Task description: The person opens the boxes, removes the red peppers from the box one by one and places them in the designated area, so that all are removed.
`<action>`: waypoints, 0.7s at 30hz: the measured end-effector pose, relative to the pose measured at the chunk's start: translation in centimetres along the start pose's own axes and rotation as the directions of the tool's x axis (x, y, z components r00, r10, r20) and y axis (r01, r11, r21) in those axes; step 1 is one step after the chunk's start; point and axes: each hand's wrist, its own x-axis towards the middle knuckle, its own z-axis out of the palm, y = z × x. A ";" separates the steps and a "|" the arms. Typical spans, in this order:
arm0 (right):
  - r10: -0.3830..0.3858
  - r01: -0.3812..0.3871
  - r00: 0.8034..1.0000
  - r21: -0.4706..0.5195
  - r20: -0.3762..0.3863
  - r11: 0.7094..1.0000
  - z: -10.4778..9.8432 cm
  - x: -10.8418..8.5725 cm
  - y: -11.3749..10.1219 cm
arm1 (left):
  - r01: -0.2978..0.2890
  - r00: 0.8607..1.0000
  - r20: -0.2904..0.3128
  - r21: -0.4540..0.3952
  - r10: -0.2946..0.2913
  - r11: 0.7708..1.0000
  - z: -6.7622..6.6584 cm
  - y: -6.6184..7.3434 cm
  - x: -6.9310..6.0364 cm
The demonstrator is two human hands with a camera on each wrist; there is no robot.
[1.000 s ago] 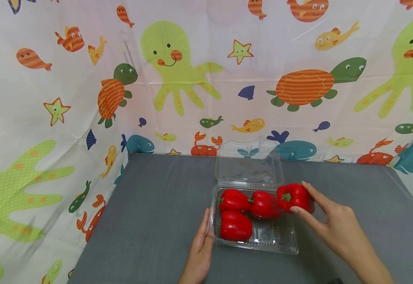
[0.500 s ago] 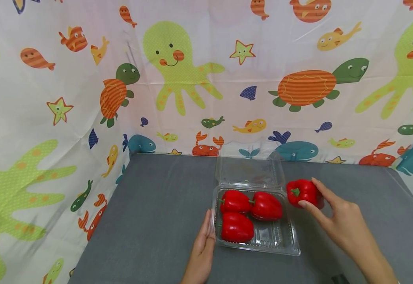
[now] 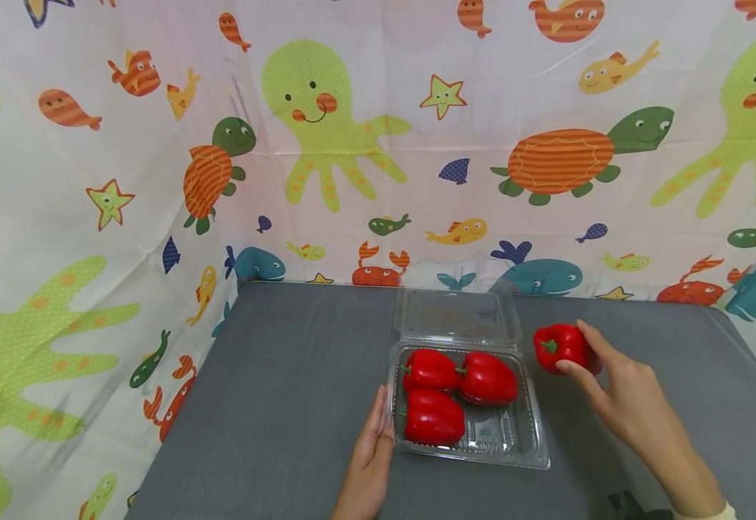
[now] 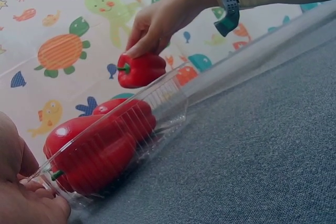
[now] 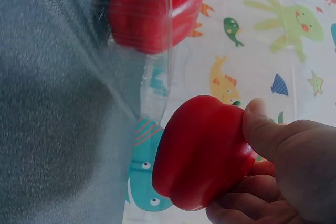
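Note:
My right hand pinches a red bell pepper in the air, right of a clear plastic clamshell container. Its green stem points left in the head view. The right wrist view shows the thumb on one side of this bell pepper and curled fingers on the other. Three more red bell peppers lie inside the container, with bare room in its right part. My left hand holds the container's left edge; in the left wrist view the fingers bend against its rim. Some fingertips are hidden.
The hinged lid stands raised at the back, toward the patterned cloth. Grey cloth covers the table. A dark strap sits on the right sleeve's cuff.
My right hand has carried the bell pepper from above the container's right edge outward to the right and slightly back. The left hand and the other peppers hold their places.

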 end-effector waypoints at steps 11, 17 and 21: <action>-0.023 0.023 0.999 -0.005 0.038 1.000 1.0 0.4 0.9 | 0.007 1.000 -0.008 0.006 -0.007 1.000 0.1 0.0 -0.1; -0.030 0.031 0.997 -0.018 0.067 0.999 1.7 0.8 1.4 | 0.006 1.000 -0.016 0.011 -0.006 1.000 0.1 0.0 -0.1; -0.033 0.034 0.996 -0.019 0.085 0.999 2.1 1.0 1.7 | 0.004 1.000 -0.002 -0.001 -0.004 1.000 0.1 0.0 -0.2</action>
